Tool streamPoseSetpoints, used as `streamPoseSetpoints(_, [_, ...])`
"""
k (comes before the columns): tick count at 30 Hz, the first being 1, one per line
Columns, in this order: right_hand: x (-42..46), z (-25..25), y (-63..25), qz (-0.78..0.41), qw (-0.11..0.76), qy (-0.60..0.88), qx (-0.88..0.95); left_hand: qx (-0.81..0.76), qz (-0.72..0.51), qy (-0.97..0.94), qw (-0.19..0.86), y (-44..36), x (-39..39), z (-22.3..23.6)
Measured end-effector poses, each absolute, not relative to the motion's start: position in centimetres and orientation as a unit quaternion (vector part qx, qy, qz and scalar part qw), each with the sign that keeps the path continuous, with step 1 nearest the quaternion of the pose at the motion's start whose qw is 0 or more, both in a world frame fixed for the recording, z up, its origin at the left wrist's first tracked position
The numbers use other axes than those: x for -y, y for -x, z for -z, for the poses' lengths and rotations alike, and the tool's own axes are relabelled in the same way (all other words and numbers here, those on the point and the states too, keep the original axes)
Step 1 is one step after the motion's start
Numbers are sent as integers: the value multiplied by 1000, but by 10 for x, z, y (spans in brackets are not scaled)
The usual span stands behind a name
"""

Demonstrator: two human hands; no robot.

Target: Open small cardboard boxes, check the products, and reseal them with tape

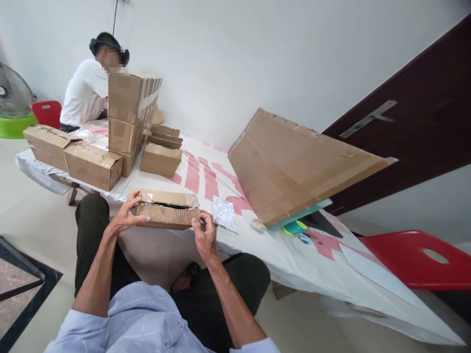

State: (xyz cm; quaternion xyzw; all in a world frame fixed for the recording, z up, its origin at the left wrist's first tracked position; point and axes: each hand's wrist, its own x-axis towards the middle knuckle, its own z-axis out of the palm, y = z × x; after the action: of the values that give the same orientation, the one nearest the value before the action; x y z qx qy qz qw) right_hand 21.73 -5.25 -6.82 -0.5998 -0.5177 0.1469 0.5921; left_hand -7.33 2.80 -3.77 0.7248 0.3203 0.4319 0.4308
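A: Biggest first, landmark is the box stack [125, 100]. Go.
B: Table [287, 260], white cloth with pink print, under the stack. Cardboard panel [294, 166], tilted, well right of the stack. Seated person [83, 93], white top, behind and left of the stack.
A: Other cartons?
B: Two closed cartons [91, 169], end to end, left of the stack and nearer the camera. Upright-flap carton [160, 157], just right of the stack.
A: Narrow box [162, 216]?
B: In front of the stack, nearer the camera, a bit right. Long axis goes left-right, across the wearer's lap; ends point left and right, seamed face up. Ragged dark slit along that axis. Can't tell if the table takes any weight.
A: Grip?
B: Both hands closed on it. Left hand [127, 215] holds the left end, thumb along the near side. Right hand [206, 238] grips the right end, thumb at the near corner.
A: Small stuff?
B: Patterned sheet [225, 213], then green-yellow ring [294, 228], both right of the stack, nearer the camera.
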Motion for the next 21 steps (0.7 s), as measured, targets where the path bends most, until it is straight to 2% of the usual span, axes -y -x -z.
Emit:
streamPoseSetpoints(6, [42, 66, -244, -155, 599, 592, 516, -329, -434, -722, 427, 74, -29, 41])
streamPoseSetpoints(8, [33, 68, -264, -121, 565, 611, 541, -328, -434, -722, 426, 74, -30, 42])
streamPoseSetpoints(10, [24, 73, -284, -68, 478, 645, 593, -331, -435, -722, 424, 74, -30, 42])
streamPoseSetpoints(14, [9, 90, -304, 12, 230, 735, 638, -336, -429, -729, 414, 74, -28, 41])
streamPoseSetpoints(16, [4, 96, -306, 31, 144, 754, 640, -336, -425, -733, 412, 74, -27, 42])
streamPoseSetpoints(18, [1, 100, -306, 49, 105, 757, 643, -336, -426, -733, 412, 73, -26, 42])
streamPoseSetpoints(21, [-3, 101, -306, 64, 92, 762, 638, -334, -431, -729, 413, 73, -26, 42])
